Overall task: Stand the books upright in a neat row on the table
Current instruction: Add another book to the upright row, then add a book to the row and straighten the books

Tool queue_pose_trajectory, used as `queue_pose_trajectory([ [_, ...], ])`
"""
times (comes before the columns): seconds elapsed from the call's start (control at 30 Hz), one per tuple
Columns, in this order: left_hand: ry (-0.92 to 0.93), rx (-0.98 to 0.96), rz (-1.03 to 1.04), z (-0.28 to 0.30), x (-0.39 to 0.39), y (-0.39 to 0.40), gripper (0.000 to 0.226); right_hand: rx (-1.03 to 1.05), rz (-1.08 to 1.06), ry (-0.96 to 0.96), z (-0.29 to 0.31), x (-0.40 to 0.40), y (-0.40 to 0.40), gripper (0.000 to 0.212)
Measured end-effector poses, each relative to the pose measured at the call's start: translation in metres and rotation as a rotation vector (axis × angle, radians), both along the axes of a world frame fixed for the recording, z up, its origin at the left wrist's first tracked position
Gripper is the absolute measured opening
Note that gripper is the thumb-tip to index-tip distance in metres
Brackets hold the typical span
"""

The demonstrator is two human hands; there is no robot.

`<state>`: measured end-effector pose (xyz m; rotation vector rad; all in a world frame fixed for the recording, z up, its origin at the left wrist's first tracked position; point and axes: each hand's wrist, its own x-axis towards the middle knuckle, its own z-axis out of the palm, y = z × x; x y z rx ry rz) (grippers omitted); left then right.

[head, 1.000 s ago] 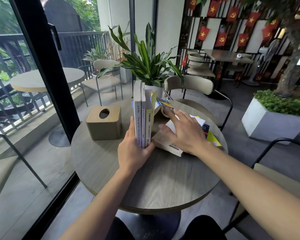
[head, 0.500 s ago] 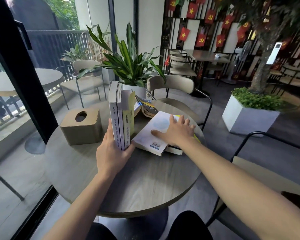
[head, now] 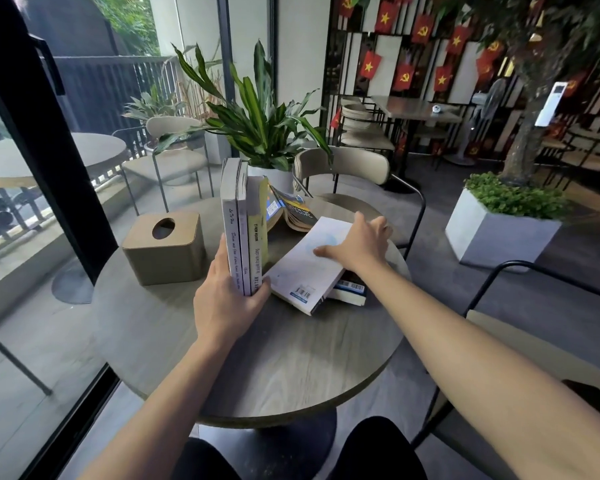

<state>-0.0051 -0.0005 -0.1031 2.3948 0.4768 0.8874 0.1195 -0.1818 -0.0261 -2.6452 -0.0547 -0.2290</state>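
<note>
Three books (head: 244, 223) stand upright side by side on the round wooden table (head: 291, 362), spines toward me: two white ones and a yellow one. My left hand (head: 227, 299) clasps their near lower ends, thumb on the left, fingers on the right. To their right a white book (head: 305, 268) lies flat, back cover up, on top of another flat book (head: 350, 291). My right hand (head: 359, 242) rests palm down on the white book's far edge, fingers curled over it. Behind the row an open book (head: 293, 213) lies splayed.
A wooden tissue box (head: 165, 247) sits left of the row. A potted plant (head: 257, 126) stands at the table's far edge, with a beige chair (head: 347, 164) behind it. Another chair (head: 534, 341) is at my right. A glass door frame (head: 49, 150) runs along the left.
My right hand slid from the near part of the flat white book to its far edge. The camera view shifted slightly. My left hand stayed on the upright books.
</note>
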Motion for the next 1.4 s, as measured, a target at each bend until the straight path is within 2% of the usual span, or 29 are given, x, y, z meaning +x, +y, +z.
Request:
queue_pose_trajectory([
  [0.17,0.010,0.017,-0.008,0.001,-0.001,-0.001,0.091,0.499,-0.072,-0.097,0.008,-0.008,0.005,0.124],
  [0.33,0.008,0.022,-0.003,0.000,-0.001,0.001,0.095,0.756,-0.076,-0.111,0.021,-0.027,0.016,0.104],
  [0.4,0.007,0.019,-0.001,0.000,0.000,0.001,0.094,0.813,-0.030,-0.109,0.023,-0.034,0.020,0.086],
  [0.5,0.003,0.011,-0.001,-0.001,0.000,0.001,0.094,0.785,0.086,-0.092,0.021,-0.045,0.026,0.030],
  [0.6,0.012,0.009,0.001,-0.002,0.001,0.002,0.095,0.685,0.247,-0.079,0.013,-0.050,0.032,0.013],
  [0.77,0.020,0.006,-0.007,-0.001,0.001,0.000,0.096,0.469,0.419,-0.054,0.003,-0.057,0.039,0.025],
  [0.9,-0.004,-0.011,-0.032,0.002,-0.002,0.000,0.099,0.455,0.428,-0.244,-0.001,-0.066,0.046,0.022],
  [1.0,-0.005,-0.014,-0.042,0.002,-0.002,0.000,0.099,0.481,0.435,-0.274,-0.006,-0.073,0.053,0.015],
  [1.17,-0.014,-0.043,-0.045,0.001,-0.002,0.001,0.100,0.515,0.514,-0.085,-0.017,-0.075,0.061,0.025],
  [1.27,-0.029,-0.054,-0.056,0.002,-0.002,0.002,0.100,0.580,0.644,0.042,-0.013,-0.076,0.055,0.022],
  [1.4,-0.031,-0.060,-0.066,0.003,-0.004,0.002,0.101,0.536,0.828,0.185,-0.004,-0.074,0.040,0.046],
])
